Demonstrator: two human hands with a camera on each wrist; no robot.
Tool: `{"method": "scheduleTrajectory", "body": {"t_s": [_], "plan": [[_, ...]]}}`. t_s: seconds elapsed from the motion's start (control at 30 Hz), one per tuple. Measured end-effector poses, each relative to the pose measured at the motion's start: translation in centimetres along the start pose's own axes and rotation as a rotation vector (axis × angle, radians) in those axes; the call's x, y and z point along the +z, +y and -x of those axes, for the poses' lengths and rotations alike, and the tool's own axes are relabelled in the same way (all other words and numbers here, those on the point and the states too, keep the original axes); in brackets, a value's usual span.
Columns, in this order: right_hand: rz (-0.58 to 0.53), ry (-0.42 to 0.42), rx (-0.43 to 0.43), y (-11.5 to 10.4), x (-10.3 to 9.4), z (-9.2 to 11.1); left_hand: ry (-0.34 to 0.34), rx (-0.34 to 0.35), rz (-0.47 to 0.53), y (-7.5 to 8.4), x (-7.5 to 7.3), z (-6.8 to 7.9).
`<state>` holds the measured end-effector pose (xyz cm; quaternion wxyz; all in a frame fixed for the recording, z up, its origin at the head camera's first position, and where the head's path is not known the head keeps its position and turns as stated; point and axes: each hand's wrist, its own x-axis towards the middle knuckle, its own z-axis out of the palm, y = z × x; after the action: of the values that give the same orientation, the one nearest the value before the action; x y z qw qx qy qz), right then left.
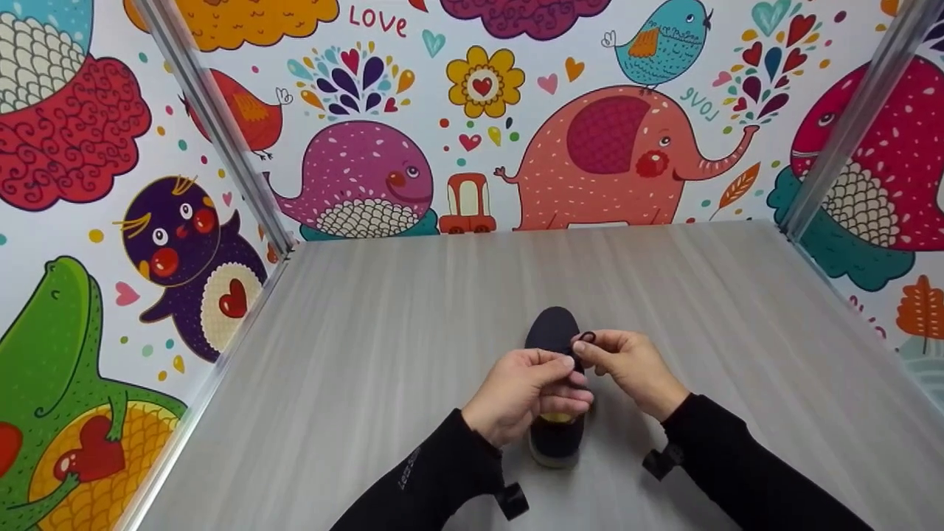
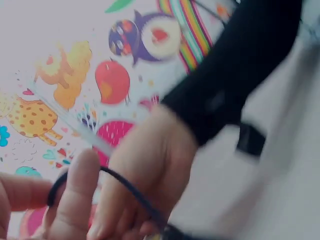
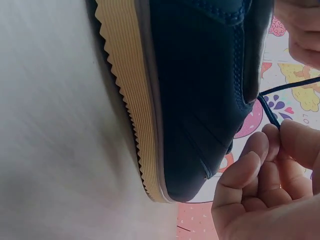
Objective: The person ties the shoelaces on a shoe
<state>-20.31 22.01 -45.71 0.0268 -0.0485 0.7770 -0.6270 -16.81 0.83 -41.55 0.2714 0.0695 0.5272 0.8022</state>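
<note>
A dark shoe (image 1: 557, 324) with a pale sole stands on the table, its toe pointing away. My left hand (image 1: 531, 387) is over its opening, thumb and forefinger pinching a dark shoelace (image 2: 132, 189). The lace bends round those fingers (image 2: 75, 195) in the left wrist view. Closer to the toe, my right hand (image 1: 634, 365) pinches another part of the lace, and a small loop (image 1: 588, 336) shows at its fingertips. From the right wrist view, two lace strands (image 3: 270, 113) rise off the shoe, one toward each hand. The left hand hides much of the laced area.
The grey wood-patterned tabletop (image 1: 354, 332) spreads around the shoe. Walls printed with cartoon animals (image 1: 605, 162) enclose the back and sides, with metal posts (image 1: 221, 133) at the corners. Black sleeves (image 1: 435, 472) carry small dark wrist devices (image 1: 512, 501).
</note>
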Motion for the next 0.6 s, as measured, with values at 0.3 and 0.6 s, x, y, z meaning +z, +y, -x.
{"method": "scheduleTrajectory", "body": {"t_s": [0.3,0.6], "plan": [[0.012,-0.026,-0.004,-0.1,-0.4,-0.2,0.053,-0.018,-0.034,-1.0,0.7,-0.2],[-0.008,-0.027,0.001,-0.1,-0.5,-0.3,0.095,-0.038,-0.202,-0.9,0.0,-0.3]]}}
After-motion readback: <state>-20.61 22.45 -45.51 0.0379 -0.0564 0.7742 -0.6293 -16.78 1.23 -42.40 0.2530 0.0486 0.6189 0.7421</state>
